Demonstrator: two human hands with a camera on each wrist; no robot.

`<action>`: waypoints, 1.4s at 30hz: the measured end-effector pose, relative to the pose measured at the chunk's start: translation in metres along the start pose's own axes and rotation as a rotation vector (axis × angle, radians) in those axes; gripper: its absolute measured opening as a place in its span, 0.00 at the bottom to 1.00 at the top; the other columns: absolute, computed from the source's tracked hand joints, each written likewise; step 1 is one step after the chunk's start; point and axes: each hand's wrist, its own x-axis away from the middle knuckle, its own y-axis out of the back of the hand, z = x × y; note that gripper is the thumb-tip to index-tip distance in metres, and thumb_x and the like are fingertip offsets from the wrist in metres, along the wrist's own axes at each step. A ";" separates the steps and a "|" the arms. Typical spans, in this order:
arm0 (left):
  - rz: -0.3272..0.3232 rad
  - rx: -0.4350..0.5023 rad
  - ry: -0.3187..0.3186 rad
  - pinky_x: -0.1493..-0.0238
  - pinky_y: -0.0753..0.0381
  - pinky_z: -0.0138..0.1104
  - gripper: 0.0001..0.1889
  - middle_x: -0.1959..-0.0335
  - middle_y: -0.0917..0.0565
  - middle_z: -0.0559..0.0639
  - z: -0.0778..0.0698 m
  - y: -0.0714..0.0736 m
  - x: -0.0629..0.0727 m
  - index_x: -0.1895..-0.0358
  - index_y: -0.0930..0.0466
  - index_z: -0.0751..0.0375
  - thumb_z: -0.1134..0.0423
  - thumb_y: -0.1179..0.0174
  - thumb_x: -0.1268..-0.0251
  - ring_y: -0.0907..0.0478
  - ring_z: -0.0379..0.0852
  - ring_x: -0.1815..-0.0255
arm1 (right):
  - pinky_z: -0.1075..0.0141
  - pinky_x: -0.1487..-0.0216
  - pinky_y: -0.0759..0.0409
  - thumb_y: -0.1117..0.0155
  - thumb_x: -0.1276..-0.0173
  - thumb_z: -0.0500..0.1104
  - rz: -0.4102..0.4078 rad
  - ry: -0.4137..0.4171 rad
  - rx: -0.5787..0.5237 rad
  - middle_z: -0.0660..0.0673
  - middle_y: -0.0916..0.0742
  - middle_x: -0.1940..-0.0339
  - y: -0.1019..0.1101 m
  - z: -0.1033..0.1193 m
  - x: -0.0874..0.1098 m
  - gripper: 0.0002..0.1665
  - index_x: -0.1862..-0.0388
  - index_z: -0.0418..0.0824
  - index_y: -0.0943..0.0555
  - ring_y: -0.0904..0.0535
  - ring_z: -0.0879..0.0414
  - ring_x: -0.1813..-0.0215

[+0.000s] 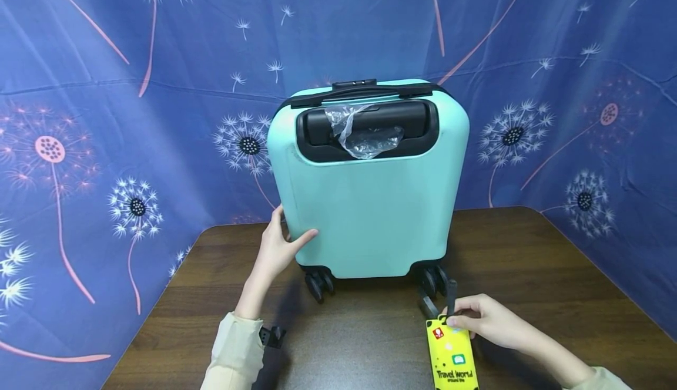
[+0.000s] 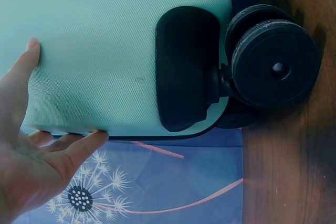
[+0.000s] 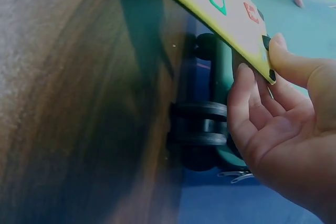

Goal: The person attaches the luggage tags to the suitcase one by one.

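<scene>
A mint-green suitcase (image 1: 370, 219) stands upright on its black wheels (image 1: 319, 285) on the table. My left hand (image 1: 275, 246) touches its lower left edge, thumb on the broad face and straight fingers along the side, as the left wrist view also shows. Away from the suitcase, by its lower right corner, my right hand (image 1: 492, 319) pinches a yellow luggage tag (image 1: 452, 355) at its top between thumb and fingers. The tag hangs with "Travel World" lettering showing, and its black strap (image 1: 452, 297) sticks up above the fingers. The tag's bottom is cut off by the head view's edge.
Clear plastic wrap (image 1: 372, 142) clings to the black pull handle (image 1: 418, 118) in the suitcase's top recess. A black carry handle (image 1: 365, 91) spans the top edge. The brown wooden table (image 1: 359, 343) meets a blue dandelion-print cloth (image 1: 132, 114) behind and at the sides.
</scene>
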 end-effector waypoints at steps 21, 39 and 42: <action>-0.007 -0.015 0.008 0.41 0.26 0.46 0.48 0.41 0.30 0.52 -0.002 0.000 0.000 0.29 0.49 0.50 0.41 0.33 0.51 0.30 0.50 0.38 | 0.62 0.70 0.21 0.42 0.31 0.42 -0.181 0.001 0.139 0.47 0.14 0.59 0.022 0.030 0.015 0.14 0.52 0.35 0.21 0.21 0.65 0.63; 0.003 -0.011 0.015 0.41 0.26 0.46 0.49 0.39 0.31 0.50 0.000 0.002 0.002 0.28 0.50 0.48 0.38 0.34 0.51 0.32 0.49 0.37 | 0.67 0.72 0.23 0.40 0.33 0.38 -0.332 0.080 0.217 0.54 0.13 0.64 0.039 0.061 0.023 0.12 0.53 0.37 0.19 0.20 0.59 0.68; 0.006 -0.001 0.011 0.40 0.26 0.47 0.49 0.39 0.32 0.50 0.001 0.001 0.002 0.28 0.50 0.47 0.37 0.34 0.52 0.32 0.49 0.37 | 0.67 0.72 0.24 0.39 0.34 0.38 -0.370 0.094 0.237 0.54 0.13 0.65 0.040 0.068 0.023 0.10 0.54 0.39 0.18 0.20 0.59 0.69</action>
